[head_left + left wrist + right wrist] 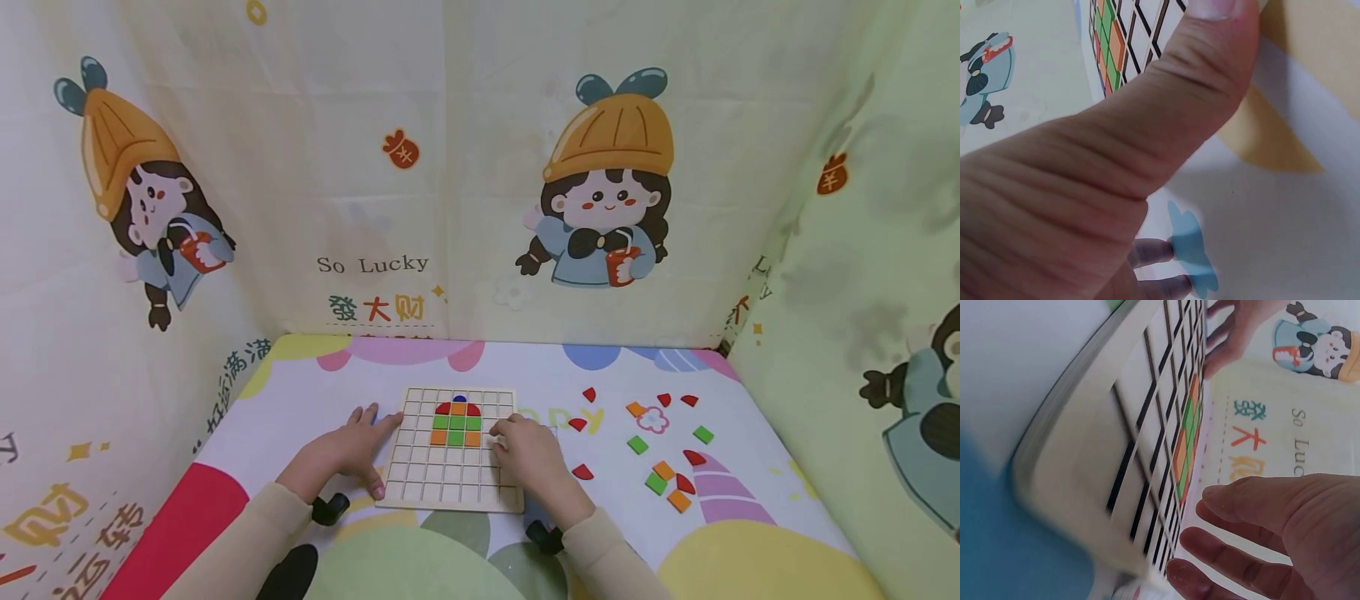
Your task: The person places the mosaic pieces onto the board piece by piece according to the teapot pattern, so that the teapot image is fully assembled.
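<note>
A wooden grid board (427, 492) lies on the table in the head view. Near its upper middle, red, orange and green pieces (457, 423) form a compact block topped by a small blue piece (460, 398). My left hand (352, 446) is spread along the board's left side, index finger at the edge and thumb at the near corner. Over the right side reaches my right hand (528, 446), its loosely bent fingertips just right of the coloured block. In the right wrist view, no piece shows between the thumb (1241, 497) and fingers.
Loose pieces lie scattered right of the board: several red quarter-rounds (582, 472), orange squares (678, 500) and green squares (637, 445). A printed cloth covers the table, and a pale cartoon curtain (480, 167) stands behind it. Black wrist devices (330, 509) sit under both wrists.
</note>
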Tool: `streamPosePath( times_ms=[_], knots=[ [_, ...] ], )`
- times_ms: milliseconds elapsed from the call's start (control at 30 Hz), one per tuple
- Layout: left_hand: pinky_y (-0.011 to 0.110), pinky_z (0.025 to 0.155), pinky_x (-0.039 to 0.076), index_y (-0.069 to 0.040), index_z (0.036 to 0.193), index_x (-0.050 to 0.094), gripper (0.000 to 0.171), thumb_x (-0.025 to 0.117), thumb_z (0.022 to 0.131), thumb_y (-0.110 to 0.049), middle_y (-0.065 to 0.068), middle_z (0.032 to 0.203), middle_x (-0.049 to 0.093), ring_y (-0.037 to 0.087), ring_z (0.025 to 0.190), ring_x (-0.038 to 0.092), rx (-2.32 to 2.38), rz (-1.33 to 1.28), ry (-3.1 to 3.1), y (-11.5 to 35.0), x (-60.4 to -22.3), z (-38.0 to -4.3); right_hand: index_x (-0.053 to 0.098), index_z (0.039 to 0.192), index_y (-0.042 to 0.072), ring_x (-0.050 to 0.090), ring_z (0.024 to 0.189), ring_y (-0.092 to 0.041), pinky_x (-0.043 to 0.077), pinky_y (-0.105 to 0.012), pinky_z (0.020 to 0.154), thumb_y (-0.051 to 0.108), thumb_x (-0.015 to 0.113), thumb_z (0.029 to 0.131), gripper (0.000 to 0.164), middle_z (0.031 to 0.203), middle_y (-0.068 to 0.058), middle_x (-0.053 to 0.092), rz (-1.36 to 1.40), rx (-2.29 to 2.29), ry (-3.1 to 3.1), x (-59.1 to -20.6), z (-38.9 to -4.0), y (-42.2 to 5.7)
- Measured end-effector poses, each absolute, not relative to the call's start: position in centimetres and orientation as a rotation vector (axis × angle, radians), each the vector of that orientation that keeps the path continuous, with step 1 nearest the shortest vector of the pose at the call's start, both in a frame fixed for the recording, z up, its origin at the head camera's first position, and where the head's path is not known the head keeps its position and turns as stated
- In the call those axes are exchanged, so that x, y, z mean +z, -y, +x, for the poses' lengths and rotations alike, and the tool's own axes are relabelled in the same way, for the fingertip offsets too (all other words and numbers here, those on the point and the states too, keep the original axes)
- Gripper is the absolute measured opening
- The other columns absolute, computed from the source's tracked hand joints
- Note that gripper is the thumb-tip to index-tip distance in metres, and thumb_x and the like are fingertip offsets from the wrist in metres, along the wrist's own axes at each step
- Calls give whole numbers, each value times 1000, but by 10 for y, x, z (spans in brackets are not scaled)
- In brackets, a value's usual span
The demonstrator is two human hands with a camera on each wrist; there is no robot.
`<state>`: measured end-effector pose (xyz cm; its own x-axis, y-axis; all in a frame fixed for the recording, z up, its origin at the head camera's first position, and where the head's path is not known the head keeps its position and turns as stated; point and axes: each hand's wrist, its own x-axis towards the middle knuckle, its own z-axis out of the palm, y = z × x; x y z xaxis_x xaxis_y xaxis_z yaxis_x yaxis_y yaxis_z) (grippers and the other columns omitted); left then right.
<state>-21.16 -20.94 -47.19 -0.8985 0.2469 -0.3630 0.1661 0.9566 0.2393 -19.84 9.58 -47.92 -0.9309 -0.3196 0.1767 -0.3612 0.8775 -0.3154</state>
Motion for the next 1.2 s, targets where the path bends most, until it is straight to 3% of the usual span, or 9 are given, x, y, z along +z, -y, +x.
streamPosePath(
  times_ms=[300,600,833,1200],
  knots=[
    [82,101,36,-15,163,30,132,101,55,-43,33,167,16,63,150,14,315,296,-2701,213,-472,-212,80,103,13,65,76,-19,52,-32,62,14,79,89,14,91,-2,70,473,523,2904,-480,-196,-124],
    [82,99,38,-16,163,30,132,100,55,-45,33,167,17,64,149,15,303,305,-2708,214,-477,-212,79,102,14,64,75,-18,54,-37,65,18,80,90,13,95,-2,71,329,548,2934,-483,-193,-158],
    [81,99,39,-16,162,31,131,100,55,-44,33,166,19,64,149,15,308,309,-2713,212,-475,-211,78,108,12,68,94,-29,60,-46,79,15,78,90,18,110,-9,72,246,527,2938,-486,-189,-187],
    [81,102,36,-15,162,31,130,100,56,-43,33,166,18,64,149,14,317,303,-2706,211,-470,-211,73,122,6,63,110,-41,59,-56,86,12,78,90,33,124,-23,65,47,516,2947,-484,-187,-231]
  ],
)
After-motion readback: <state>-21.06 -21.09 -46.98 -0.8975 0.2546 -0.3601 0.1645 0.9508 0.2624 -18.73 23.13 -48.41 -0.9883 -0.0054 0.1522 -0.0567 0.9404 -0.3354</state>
